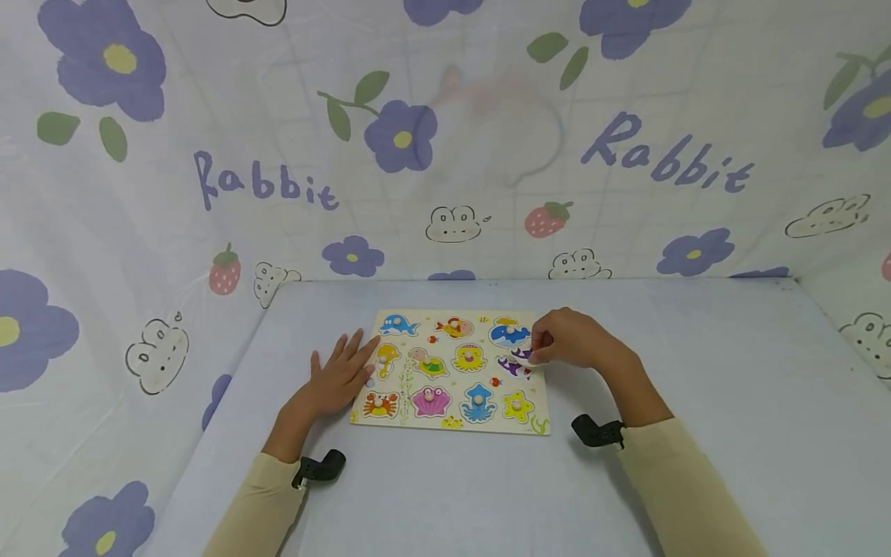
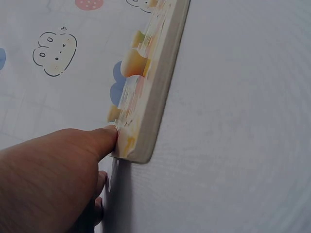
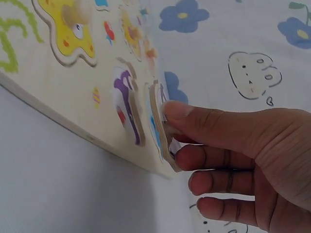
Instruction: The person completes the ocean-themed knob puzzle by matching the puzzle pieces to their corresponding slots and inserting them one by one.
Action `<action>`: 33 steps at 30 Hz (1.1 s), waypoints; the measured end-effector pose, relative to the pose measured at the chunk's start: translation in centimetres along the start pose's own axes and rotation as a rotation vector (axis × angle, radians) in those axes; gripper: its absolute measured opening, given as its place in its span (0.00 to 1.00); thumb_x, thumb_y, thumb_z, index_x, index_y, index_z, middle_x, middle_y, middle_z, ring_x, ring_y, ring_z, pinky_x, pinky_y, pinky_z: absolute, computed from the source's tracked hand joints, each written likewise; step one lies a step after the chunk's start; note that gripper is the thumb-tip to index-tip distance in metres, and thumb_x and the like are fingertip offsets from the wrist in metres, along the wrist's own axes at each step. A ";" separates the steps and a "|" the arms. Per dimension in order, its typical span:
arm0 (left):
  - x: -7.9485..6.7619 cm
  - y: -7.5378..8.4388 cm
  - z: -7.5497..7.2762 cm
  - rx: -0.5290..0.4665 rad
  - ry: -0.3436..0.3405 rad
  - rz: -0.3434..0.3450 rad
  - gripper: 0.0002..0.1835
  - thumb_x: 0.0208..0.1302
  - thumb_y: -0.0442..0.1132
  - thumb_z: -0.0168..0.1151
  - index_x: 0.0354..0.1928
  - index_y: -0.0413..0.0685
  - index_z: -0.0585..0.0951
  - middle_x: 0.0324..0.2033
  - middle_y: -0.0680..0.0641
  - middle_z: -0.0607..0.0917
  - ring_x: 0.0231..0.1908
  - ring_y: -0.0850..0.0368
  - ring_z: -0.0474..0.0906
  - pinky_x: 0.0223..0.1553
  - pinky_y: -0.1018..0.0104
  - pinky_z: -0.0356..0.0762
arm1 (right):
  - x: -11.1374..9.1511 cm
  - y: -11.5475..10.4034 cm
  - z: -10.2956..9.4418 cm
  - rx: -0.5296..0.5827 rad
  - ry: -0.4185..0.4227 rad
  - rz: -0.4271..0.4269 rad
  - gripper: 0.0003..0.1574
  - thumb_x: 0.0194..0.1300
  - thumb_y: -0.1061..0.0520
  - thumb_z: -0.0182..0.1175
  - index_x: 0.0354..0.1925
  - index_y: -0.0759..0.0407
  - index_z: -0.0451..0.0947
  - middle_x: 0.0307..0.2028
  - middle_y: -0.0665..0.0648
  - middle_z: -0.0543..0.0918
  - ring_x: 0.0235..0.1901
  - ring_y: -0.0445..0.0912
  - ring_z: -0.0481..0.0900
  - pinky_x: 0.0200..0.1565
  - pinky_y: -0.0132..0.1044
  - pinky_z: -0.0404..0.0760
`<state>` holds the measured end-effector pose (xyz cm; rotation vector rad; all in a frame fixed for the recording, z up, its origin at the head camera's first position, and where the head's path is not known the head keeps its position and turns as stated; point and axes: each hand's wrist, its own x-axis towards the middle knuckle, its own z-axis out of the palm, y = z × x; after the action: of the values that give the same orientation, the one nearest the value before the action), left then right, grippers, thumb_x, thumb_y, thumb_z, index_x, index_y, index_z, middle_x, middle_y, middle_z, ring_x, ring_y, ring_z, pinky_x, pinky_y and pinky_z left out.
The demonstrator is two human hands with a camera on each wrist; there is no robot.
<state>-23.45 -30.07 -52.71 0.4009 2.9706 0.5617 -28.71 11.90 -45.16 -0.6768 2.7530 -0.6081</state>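
A wooden peg puzzle board with sea-animal pictures lies on the table. My right hand is at its right edge, pinching a thin wooden puzzle piece between thumb and fingers. The piece stands tilted above the board, close beside a purple-printed recess; my fingers partly cover its face. My left hand rests with fingers spread against the board's left edge. In the left wrist view its thumb touches the corner of the board.
Other knobbed pieces sit in the board, among them a yellow starfish, a blue squid, a pink shell and a crab. A white cloth covers the table. Behind it hangs a flower-printed curtain.
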 end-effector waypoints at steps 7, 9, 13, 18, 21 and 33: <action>0.1 0.0 0.0 0.016 -0.004 -0.001 0.32 0.81 0.53 0.43 0.82 0.59 0.51 0.81 0.41 0.44 0.79 0.36 0.36 0.66 0.22 0.26 | 0.6 -0.7 1.0 -0.027 -0.038 -0.015 0.09 0.59 0.51 0.76 0.30 0.50 0.83 0.26 0.49 0.80 0.32 0.46 0.75 0.35 0.36 0.76; 0.2 0.1 -0.1 0.018 -0.007 -0.003 0.32 0.81 0.53 0.42 0.82 0.59 0.51 0.81 0.41 0.44 0.79 0.36 0.36 0.66 0.22 0.26 | 0.7 -0.9 1.2 -0.029 -0.044 -0.012 0.10 0.59 0.50 0.76 0.30 0.49 0.83 0.26 0.49 0.80 0.32 0.45 0.76 0.35 0.36 0.76; 0.2 0.2 -0.2 0.015 -0.012 -0.005 0.32 0.81 0.54 0.42 0.82 0.59 0.51 0.81 0.41 0.44 0.79 0.36 0.35 0.66 0.22 0.26 | 0.8 -1.2 1.6 -0.036 -0.053 -0.015 0.10 0.60 0.50 0.76 0.30 0.49 0.83 0.26 0.49 0.80 0.32 0.45 0.76 0.34 0.36 0.76; 0.2 0.1 -0.1 0.019 -0.009 -0.006 0.32 0.81 0.54 0.42 0.82 0.59 0.51 0.81 0.42 0.44 0.79 0.37 0.35 0.66 0.22 0.26 | 1.0 -1.4 2.1 -0.060 -0.048 -0.030 0.10 0.60 0.49 0.76 0.29 0.49 0.83 0.25 0.48 0.80 0.31 0.44 0.76 0.34 0.36 0.75; 0.1 0.2 0.0 0.018 0.000 -0.004 0.32 0.81 0.53 0.43 0.82 0.59 0.52 0.80 0.41 0.44 0.79 0.36 0.36 0.66 0.22 0.26 | 1.1 -1.4 2.3 -0.070 -0.044 -0.033 0.11 0.60 0.49 0.75 0.29 0.49 0.83 0.25 0.48 0.80 0.30 0.44 0.75 0.34 0.36 0.75; 0.1 0.1 0.0 0.023 0.001 -0.007 0.32 0.81 0.53 0.44 0.82 0.59 0.52 0.81 0.41 0.45 0.79 0.36 0.36 0.66 0.22 0.26 | 1.1 -1.7 2.6 -0.101 -0.032 -0.032 0.12 0.59 0.47 0.76 0.28 0.49 0.83 0.24 0.48 0.79 0.30 0.44 0.75 0.32 0.35 0.75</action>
<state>-23.53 -29.94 -52.72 0.3922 2.9807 0.5269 -28.17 9.12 -46.84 -0.7477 2.7634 -0.4624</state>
